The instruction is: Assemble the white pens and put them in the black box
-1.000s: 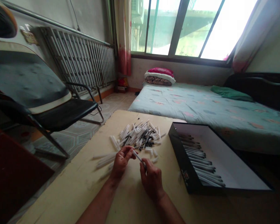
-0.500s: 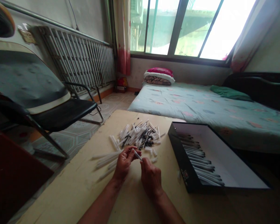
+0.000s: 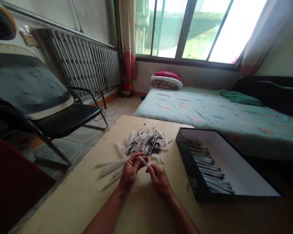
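My left hand [image 3: 130, 172] and my right hand [image 3: 160, 180] hover close together over a pale wooden board [image 3: 83, 191]. Between their fingertips is a thin white pen tube [image 3: 144, 161], held by both hands. Just beyond them lies a heap of white and black pen parts [image 3: 144, 143]. Several clear empty tubes [image 3: 111, 167] lie left of my left hand. To the right, a black box [image 3: 189, 165] holds several pens [image 3: 205, 161] laid side by side.
A bed with a floral sheet [image 3: 197, 117] runs beyond the board on the right. On the left stands a black folding chair [image 3: 63, 122], with a wall radiator [image 3: 80, 61] behind it. A window [image 3: 185, 29] fills the far wall.
My right hand has moved up and toward my left hand, and the fingers of both hands now meet around the white tube. The view has shifted slightly.
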`<control>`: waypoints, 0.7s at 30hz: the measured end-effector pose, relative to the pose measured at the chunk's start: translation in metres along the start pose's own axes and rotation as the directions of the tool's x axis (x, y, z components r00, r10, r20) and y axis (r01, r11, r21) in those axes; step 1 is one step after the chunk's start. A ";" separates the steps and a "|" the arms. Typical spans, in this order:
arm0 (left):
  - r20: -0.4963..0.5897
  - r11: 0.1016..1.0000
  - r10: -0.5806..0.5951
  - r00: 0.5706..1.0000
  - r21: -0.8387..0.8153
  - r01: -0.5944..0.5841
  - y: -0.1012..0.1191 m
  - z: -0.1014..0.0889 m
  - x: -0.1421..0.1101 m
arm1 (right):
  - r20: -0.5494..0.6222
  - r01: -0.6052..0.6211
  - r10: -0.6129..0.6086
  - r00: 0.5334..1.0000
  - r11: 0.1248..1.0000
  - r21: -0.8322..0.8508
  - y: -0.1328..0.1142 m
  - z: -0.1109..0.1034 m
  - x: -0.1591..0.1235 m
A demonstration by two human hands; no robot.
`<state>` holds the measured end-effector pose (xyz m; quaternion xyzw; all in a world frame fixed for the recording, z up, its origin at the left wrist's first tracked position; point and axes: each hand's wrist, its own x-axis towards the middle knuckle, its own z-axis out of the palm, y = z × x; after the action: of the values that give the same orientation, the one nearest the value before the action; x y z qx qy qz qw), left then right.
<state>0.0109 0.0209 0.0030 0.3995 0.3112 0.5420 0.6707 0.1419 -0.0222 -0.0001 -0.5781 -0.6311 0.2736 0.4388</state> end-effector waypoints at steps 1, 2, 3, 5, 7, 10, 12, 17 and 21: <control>-0.007 1.000 0.004 1.000 -0.008 -0.004 0.001 0.000 0.000 | -0.030 -0.007 0.007 1.000 1.000 0.002 -0.002 0.000 -0.001; -0.019 1.000 0.008 1.000 -0.011 -0.009 0.001 -0.001 0.000 | -0.068 -0.021 0.021 0.997 1.000 0.003 -0.005 0.000 -0.001; -0.040 1.000 0.013 0.999 -0.008 -0.013 0.002 -0.002 0.000 | -0.109 -0.036 0.037 0.993 0.999 0.006 -0.009 -0.001 -0.002; -0.100 1.000 0.022 0.995 0.016 -0.020 0.003 -0.004 0.000 | -0.183 -0.061 0.064 0.981 0.998 0.021 -0.020 -0.008 -0.003; -0.154 0.998 0.031 0.988 0.052 -0.023 0.004 -0.006 0.001 | -0.239 -0.065 0.073 0.968 0.997 0.038 -0.032 -0.026 -0.001; -0.183 0.996 0.041 0.982 0.090 -0.024 0.004 -0.008 0.003 | -0.319 -0.042 0.033 0.947 0.999 -0.023 -0.040 -0.076 0.007; -0.186 0.994 0.052 0.981 0.104 -0.033 0.003 -0.009 0.003 | -0.376 -0.038 -0.045 0.926 0.977 -0.210 -0.033 -0.121 0.017; -0.200 0.992 0.077 0.977 0.116 -0.055 0.000 -0.010 0.004 | -0.397 -0.285 -0.065 0.915 0.592 -0.754 0.012 -0.216 0.041; -0.207 0.991 0.074 0.976 0.122 -0.049 0.001 -0.009 0.004 | -0.213 -0.261 0.166 0.963 0.369 -0.892 0.040 -0.237 0.053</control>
<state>0.0032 0.0265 -0.0008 0.3876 0.3991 0.5827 0.5924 0.3705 -0.0023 0.0888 -0.8108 -0.5775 -0.0874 0.0387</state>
